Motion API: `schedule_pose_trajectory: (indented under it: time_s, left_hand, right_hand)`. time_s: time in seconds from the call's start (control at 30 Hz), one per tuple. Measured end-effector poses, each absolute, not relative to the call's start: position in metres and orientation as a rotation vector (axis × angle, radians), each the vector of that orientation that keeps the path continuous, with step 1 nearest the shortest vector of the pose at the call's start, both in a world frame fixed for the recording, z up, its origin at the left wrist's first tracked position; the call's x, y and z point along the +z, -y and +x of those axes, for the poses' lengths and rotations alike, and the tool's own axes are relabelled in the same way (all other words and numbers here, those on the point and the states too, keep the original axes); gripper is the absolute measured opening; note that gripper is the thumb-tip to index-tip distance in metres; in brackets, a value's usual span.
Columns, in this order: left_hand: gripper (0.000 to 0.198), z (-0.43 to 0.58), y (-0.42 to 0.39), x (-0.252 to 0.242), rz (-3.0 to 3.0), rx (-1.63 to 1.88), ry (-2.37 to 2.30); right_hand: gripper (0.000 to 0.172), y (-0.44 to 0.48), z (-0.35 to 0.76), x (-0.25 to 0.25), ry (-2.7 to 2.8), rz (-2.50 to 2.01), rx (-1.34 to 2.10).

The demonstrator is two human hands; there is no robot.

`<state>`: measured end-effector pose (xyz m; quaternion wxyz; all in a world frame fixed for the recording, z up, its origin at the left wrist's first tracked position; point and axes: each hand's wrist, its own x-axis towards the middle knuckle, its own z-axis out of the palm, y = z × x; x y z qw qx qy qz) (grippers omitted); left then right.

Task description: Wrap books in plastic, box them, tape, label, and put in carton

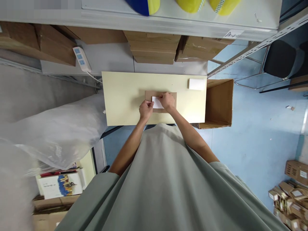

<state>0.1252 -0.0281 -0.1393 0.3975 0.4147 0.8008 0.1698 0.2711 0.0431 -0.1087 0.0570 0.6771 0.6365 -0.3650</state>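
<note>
A flat brown cardboard piece (172,102) lies on the pale yellow table (122,99). Over its middle is a small white paper or label (157,103). My left hand (146,110) pinches the lower left edge of the white paper. At the paper's upper right, my right hand (166,100) has its fingers closed on it, and its palm side is hidden. A stack of white labels (197,84) rests near the table's back right corner.
An open cardboard box (219,103) stands against the table's right side. Behind are brown boxes (154,48) under a metal shelf (168,25), and a white power strip (82,59). A large translucent plastic bag (62,128) bulges at the left. A black chair (279,58) is far right.
</note>
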Motion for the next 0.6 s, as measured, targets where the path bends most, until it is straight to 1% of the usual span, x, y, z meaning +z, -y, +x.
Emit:
schedule_pose_trajectory:
  time_s: [0.13, 0.27, 0.37, 0.6]
  left_hand:
    - [0.016, 0.127, 0.029, -0.14, 1.061, 0.441, -2.03]
    - [0.016, 0.127, 0.029, -0.142, 1.063, 0.451, -2.027]
    - [0.013, 0.127, 0.029, -0.143, 1.074, 0.446, -2.027]
    - [0.013, 0.128, 0.03, -0.143, 1.099, 0.458, -2.054]
  right_hand:
    - [0.018, -0.025, 0.269, -0.103, -1.902, 1.94, -1.114]
    - [0.017, -0.019, 0.269, -0.1, -1.89, 1.847, -1.122]
    - [0.02, -0.029, 0.264, -0.102, -1.874, 1.88, -1.14]
    - [0.031, -0.041, 0.253, -0.111, -1.939, 1.982, -1.065]
